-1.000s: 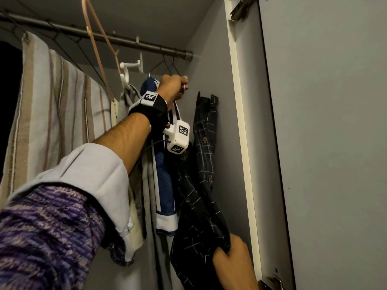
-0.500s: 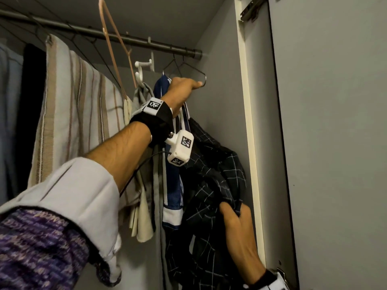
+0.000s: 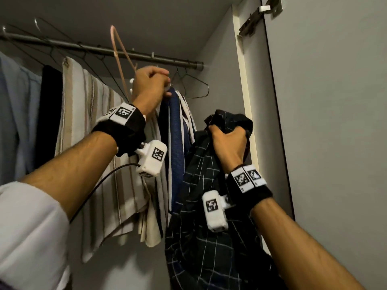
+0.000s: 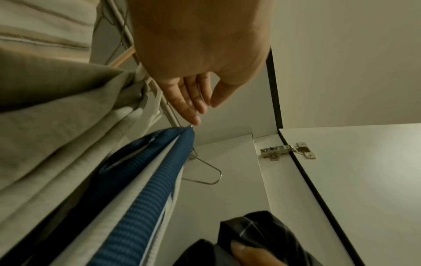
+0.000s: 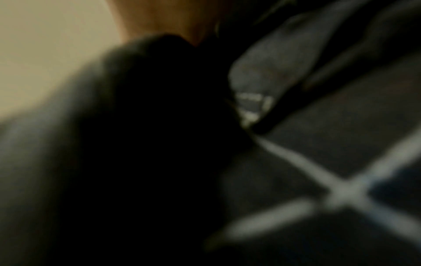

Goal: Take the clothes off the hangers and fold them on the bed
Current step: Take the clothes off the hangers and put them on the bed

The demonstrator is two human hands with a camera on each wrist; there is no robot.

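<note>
dark checked shirt [image 3: 211,216] is bunched in the right hand [image 3: 229,141], fingers curled round its top, below the rail [image 3: 134,54] and off any hanger. one bare wire hanger [image 3: 193,84] hangs from the rail's right end. left hand [image 3: 150,84] is up just under the rail at the top of one blue-and-white garment [image 3: 176,143]. left wrist view shows its fingers [image 4: 189,106] loosely extended, a fingertip at that garment's hanger hook; head view hides this. right wrist view is blurred cloth.

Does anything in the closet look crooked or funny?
Yes. A pink hanger sticks up tilted above the rail instead of hanging down, and one wire hanger hangs bare by the wall.
</note>
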